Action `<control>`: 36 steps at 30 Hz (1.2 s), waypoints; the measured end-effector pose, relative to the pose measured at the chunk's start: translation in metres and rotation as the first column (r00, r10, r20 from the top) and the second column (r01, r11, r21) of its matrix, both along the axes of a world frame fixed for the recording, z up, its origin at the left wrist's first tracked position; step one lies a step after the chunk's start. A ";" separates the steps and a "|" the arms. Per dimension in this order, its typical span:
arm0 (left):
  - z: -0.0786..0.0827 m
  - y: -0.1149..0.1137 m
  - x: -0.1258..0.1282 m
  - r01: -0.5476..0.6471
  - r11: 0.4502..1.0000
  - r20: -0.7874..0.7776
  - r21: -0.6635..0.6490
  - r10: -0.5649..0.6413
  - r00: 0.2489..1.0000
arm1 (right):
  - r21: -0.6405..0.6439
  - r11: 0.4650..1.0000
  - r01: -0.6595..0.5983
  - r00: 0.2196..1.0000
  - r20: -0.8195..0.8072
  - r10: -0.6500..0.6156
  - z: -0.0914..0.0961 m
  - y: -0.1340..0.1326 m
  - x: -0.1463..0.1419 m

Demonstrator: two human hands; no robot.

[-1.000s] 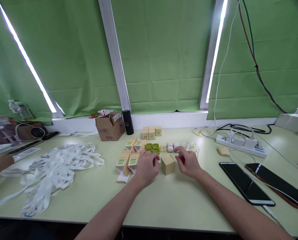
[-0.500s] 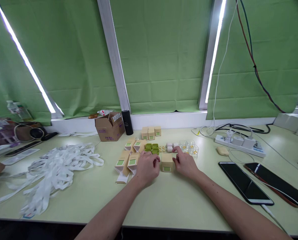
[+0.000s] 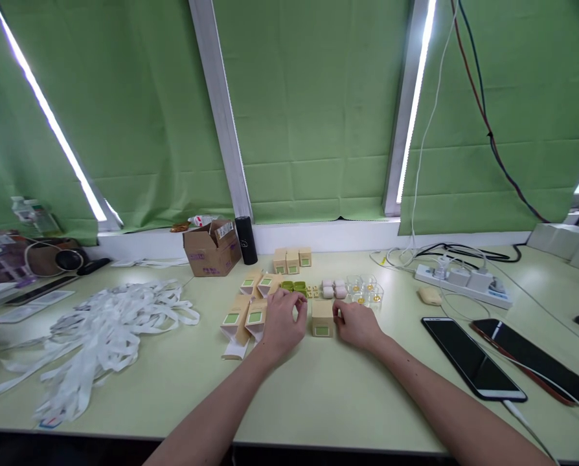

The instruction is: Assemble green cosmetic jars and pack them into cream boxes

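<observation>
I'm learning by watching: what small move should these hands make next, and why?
Probably bring the left hand to the left side of the small box: the right hand is at its right side, while a gap separates the left hand from it.

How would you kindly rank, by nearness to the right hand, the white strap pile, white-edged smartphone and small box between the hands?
1. Small box, just left of the right hand.
2. White-edged smartphone, to its right.
3. White strap pile, far left.
</observation>
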State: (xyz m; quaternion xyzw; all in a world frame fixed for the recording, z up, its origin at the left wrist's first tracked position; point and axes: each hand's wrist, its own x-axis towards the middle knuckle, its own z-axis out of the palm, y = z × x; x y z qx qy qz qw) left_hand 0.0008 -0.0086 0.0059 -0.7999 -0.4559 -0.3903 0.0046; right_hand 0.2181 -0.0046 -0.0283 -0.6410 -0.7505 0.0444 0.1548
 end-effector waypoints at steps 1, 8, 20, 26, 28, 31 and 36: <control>0.003 -0.002 0.001 0.025 1.000 -0.005 -0.018 -0.025 1.000 | 0.004 1.000 0.002 1.000 0.001 -0.002 0.000 0.000 0.000; 0.021 -0.013 0.014 0.218 0.961 -0.180 -0.169 -0.247 0.952 | 0.018 1.000 0.013 1.000 0.007 -0.013 0.000 -0.002 -0.002; 0.045 0.004 0.032 0.245 0.942 -0.523 -0.232 -0.333 0.785 | 0.022 1.000 0.016 1.000 0.008 -0.017 0.001 -0.002 -0.002; 0.072 0.029 0.034 0.245 0.947 -0.550 -0.206 -0.320 0.771 | 0.010 1.000 0.012 1.000 0.001 -0.012 0.000 -0.002 -0.003; 0.084 0.046 0.035 0.214 0.964 -0.546 -0.156 -0.265 0.795 | 0.006 1.000 0.009 1.000 -0.004 -0.009 0.000 -0.002 -0.003; 0.098 0.078 0.038 0.118 0.989 -0.550 -0.088 -0.147 0.822 | -0.007 1.000 0.014 1.000 0.002 -0.014 0.001 -0.003 -0.003; 0.093 0.126 0.045 -0.081 0.994 -0.639 -0.068 0.019 0.769 | -0.042 0.999 0.017 1.000 0.008 -0.017 0.005 -0.004 -0.003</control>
